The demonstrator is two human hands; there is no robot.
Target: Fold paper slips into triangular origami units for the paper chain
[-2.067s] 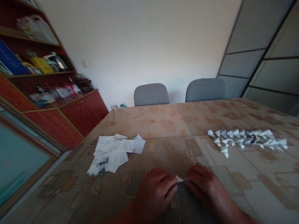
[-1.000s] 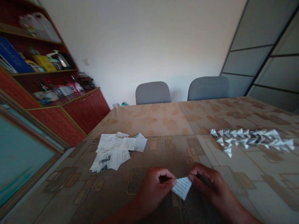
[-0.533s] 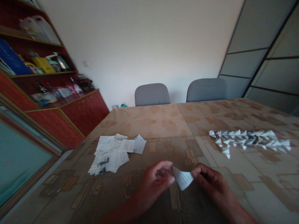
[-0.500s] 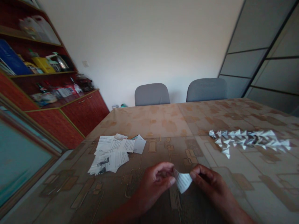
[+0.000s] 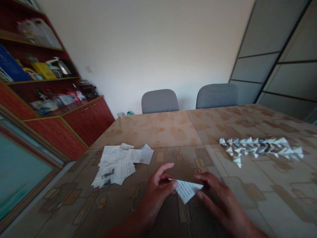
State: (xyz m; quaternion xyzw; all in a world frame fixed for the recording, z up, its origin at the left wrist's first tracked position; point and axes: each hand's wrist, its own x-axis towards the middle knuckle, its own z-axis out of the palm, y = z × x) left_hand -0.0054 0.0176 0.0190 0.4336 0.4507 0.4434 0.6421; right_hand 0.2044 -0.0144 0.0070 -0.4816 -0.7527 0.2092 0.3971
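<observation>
Between my hands is a small printed paper triangle point(image 5: 186, 190), its point facing down toward me. My left hand point(image 5: 158, 190) pinches its left corner between thumb and fingers, with the index finger raised. At the right corner, my right hand point(image 5: 218, 195) has thumb and index finger apart beside the paper; whether they touch it I cannot tell. Left of my hands lies a loose pile of printed paper pieces point(image 5: 116, 163). Over to the right, rows of small folded paper pieces point(image 5: 260, 147) stand on the table.
The table point(image 5: 173, 132) has a patterned cover. Two grey chairs point(image 5: 159, 100) stand at its far side. A red-brown cabinet point(image 5: 86, 122) with filled shelves is at the left, and a sliding-panel wardrobe point(image 5: 262, 46) at the right.
The paper has shifted slightly left and now shows a flat, sharp triangle instead of a curved shape. My right hand's thumb and index finger have moved apart from their pinch.
</observation>
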